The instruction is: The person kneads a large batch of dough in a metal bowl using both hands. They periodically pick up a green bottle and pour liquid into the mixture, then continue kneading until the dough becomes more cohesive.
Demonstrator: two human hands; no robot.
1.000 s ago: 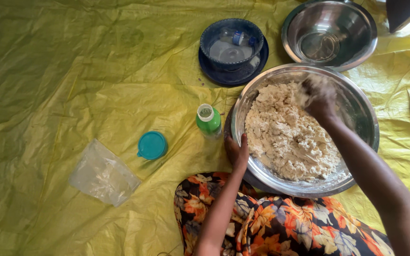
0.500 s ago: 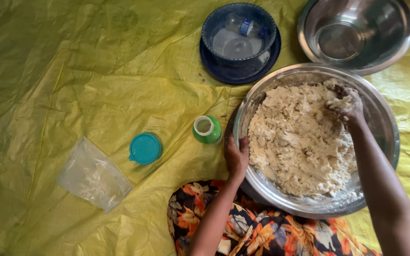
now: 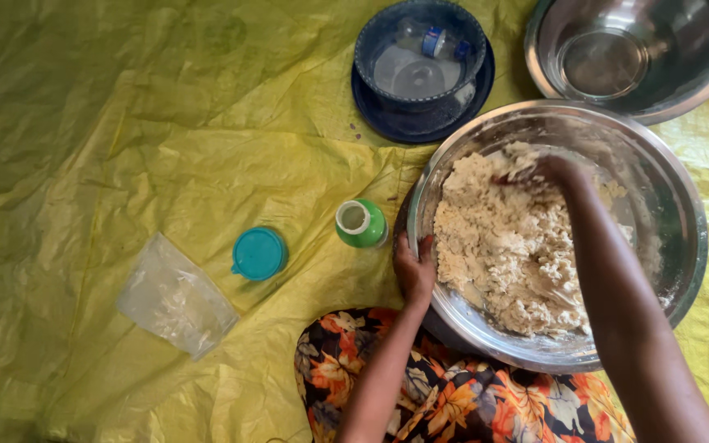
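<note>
A large steel bowl point(image 3: 683, 205) holds a crumbly pale dough point(image 3: 502, 246). My left hand point(image 3: 413, 269) grips the bowl's near-left rim, thumb over the edge. My right hand point(image 3: 547, 172) is pressed into the dough at the far side of the bowl, fingers curled into the mass and partly buried. My right forearm crosses over the bowl from the lower right.
Everything sits on a crinkled yellow sheet point(image 3: 125, 123). Left of the bowl stand an open green bottle point(image 3: 361, 223), a teal lid point(image 3: 258, 253) and a clear plastic bag point(image 3: 176, 297). Behind are a blue bowl on a blue plate point(image 3: 420, 70) and an empty steel bowl point(image 3: 633, 53). Floral fabric point(image 3: 453, 394) covers my lap.
My right hand has moved from the bowl's far right side leftward across the dough. The view has shifted, so the bowls sit more to the right. My left hand stays on the rim.
</note>
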